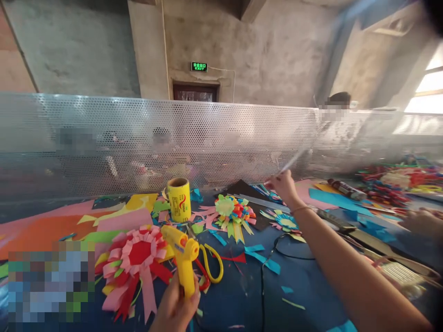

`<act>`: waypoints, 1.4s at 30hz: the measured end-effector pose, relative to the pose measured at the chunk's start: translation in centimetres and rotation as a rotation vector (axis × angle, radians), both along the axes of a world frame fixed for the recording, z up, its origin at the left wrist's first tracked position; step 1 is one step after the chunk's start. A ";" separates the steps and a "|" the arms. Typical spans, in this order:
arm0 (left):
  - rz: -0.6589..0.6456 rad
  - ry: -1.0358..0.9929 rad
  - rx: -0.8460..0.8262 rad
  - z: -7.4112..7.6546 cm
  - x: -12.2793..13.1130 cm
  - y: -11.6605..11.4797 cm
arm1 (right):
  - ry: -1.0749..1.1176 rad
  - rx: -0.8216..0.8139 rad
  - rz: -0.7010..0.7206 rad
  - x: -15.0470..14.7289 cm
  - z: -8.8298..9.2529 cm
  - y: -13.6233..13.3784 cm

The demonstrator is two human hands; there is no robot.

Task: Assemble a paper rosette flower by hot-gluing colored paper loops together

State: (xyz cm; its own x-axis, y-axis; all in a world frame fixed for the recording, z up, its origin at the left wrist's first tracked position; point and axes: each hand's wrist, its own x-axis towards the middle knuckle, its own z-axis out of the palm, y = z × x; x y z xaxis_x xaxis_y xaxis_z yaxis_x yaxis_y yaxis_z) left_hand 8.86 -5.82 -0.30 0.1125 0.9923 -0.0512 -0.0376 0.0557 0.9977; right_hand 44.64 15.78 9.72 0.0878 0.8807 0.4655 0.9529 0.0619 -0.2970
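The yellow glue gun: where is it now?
In the head view, the yellow glue gun is in the left hand, lower left of centre, between the pink-and-red rosette and the scissors.

The dark blue tabletop [231,299] is strewn with coloured paper scraps [272,265]; a pink-and-red rosette [140,253], yellow-handled scissors [206,265] and a black cord [262,287] are also laid on it.
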 end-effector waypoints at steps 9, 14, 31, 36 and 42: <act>0.018 0.110 0.112 0.2 0.3 0.1 | 1.164 0.340 0.791 -16.9 -1.6 -15.7; -0.005 0.092 0.179 1.0 0.0 0.3 | 1.104 0.253 0.866 -21.1 -4.6 -18.4; -0.002 0.313 0.303 -0.2 -0.3 0.3 | 1.053 0.374 0.816 -21.7 -4.9 -19.2; 0.019 0.396 0.350 -0.8 -0.4 0.4 | 1.057 0.305 0.848 -20.7 -5.2 -19.0; 0.052 0.472 0.406 -2.0 -0.4 0.2 | 0.927 0.356 0.920 -19.7 -5.3 -18.7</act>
State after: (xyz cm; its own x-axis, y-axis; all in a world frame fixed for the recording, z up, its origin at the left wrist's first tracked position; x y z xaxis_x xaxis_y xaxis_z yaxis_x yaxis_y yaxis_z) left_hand 8.43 -5.62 -2.33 0.1208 0.9466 0.2990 0.4199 -0.3216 0.8487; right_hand 24.92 -2.88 4.46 -0.0592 0.6349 0.7703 -0.0156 0.7710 -0.6366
